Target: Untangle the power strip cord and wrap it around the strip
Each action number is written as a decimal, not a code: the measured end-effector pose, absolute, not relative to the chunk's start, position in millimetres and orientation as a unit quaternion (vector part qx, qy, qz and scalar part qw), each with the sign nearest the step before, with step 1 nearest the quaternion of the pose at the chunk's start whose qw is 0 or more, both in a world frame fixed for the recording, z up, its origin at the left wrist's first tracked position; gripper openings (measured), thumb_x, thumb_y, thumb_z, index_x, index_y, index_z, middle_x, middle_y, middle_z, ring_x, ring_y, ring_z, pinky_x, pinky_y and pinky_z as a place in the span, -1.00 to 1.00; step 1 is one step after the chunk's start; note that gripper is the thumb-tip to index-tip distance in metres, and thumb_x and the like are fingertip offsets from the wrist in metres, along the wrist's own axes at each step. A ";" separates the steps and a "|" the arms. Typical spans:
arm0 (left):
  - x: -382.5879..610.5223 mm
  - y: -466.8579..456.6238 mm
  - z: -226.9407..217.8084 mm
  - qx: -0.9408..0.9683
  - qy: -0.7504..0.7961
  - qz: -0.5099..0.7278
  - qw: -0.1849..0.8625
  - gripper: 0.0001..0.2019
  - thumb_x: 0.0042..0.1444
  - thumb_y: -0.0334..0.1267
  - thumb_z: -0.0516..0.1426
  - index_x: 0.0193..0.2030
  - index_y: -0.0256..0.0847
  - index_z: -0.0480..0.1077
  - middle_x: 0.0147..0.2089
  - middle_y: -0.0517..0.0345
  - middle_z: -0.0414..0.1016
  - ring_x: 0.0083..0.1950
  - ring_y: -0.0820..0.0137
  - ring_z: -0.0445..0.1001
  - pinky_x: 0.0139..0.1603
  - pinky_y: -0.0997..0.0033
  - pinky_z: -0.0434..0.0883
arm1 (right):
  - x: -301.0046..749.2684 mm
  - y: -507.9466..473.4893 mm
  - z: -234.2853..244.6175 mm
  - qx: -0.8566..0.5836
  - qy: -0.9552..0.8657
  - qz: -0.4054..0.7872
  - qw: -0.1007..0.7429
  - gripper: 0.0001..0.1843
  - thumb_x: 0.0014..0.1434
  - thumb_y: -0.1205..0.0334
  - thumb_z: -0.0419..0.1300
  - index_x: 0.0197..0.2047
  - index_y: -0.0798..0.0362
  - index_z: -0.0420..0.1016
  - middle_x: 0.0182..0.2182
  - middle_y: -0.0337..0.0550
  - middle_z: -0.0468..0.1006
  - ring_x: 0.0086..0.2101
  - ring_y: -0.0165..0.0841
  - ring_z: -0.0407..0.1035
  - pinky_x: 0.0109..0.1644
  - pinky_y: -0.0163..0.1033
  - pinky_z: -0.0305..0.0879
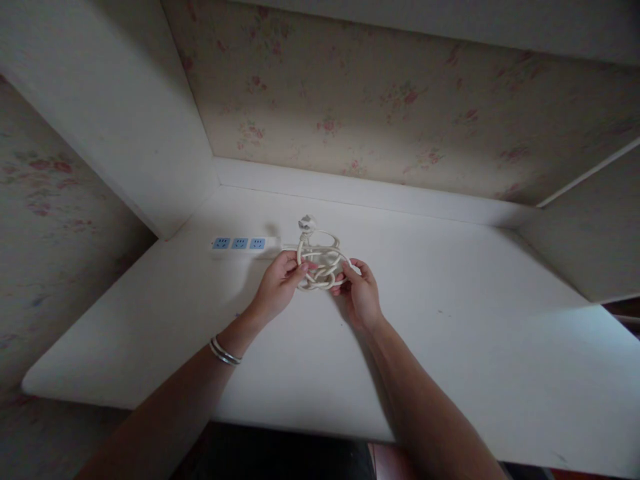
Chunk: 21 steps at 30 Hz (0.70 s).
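A white power cord [327, 273] is bunched in tangled loops between my two hands, just above the desk top. My left hand [281, 277] pinches the loops on their left side, thumb on top. On the right side, my right hand [361, 290] grips the cord between thumb and fingers. The cord's white plug [307, 223] sticks up at the far side of the bundle. Left of the bundle lies a white power strip [273, 247] with blue sockets, and the cord runs from its right end. Some fingertips are hidden behind the loops.
The white desk top [450, 347] spreads around my hands, with its front edge close to my body. A white upright panel [165, 120] stands at the left. Floral wallpaper [350, 100] covers the wall behind, above a white ledge [380, 193].
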State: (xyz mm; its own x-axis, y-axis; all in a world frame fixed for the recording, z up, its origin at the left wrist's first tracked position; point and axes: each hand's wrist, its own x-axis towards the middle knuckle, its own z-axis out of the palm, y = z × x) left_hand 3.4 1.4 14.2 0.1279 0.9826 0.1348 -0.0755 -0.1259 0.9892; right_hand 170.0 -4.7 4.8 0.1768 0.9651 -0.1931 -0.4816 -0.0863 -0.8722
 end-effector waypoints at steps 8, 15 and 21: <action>-0.2 4.9 11.3 0.563 0.430 0.515 0.482 -0.71 0.08 -0.04 0.21 -0.19 -0.20 0.35 -0.17 0.05 0.57 -0.27 0.37 0.57 -0.22 0.40 0.45 | 172.2 -4.8 7.0 -0.418 -0.252 0.630 0.604 -0.71 -0.03 0.16 0.36 -0.39 0.01 0.30 -0.48 -0.31 0.52 -0.57 -0.48 0.40 -0.53 -0.40 0.39; -3.5 8.6 3.3 0.552 0.441 0.532 0.467 -0.68 0.03 -0.03 0.25 -0.22 -0.22 0.37 -0.27 0.10 0.55 -0.25 0.37 0.56 -0.19 0.41 0.45 | 170.5 -12.2 11.6 -0.352 -0.353 0.662 0.560 -0.76 -0.02 0.25 0.35 -0.26 0.02 0.43 -0.31 -0.25 0.55 -0.26 -0.41 0.48 -0.10 -0.32 0.45; -4.9 8.3 6.4 0.537 0.452 0.533 0.473 -0.68 0.01 -0.03 0.27 -0.26 -0.22 0.37 -0.28 0.11 0.57 -0.23 0.37 0.56 -0.14 0.39 0.45 | 168.9 -15.5 14.6 -0.320 -0.383 0.658 0.564 -0.63 -0.07 0.31 0.39 -0.17 -0.03 0.42 -0.23 -0.29 0.50 -0.23 -0.45 0.48 -0.01 -0.30 0.41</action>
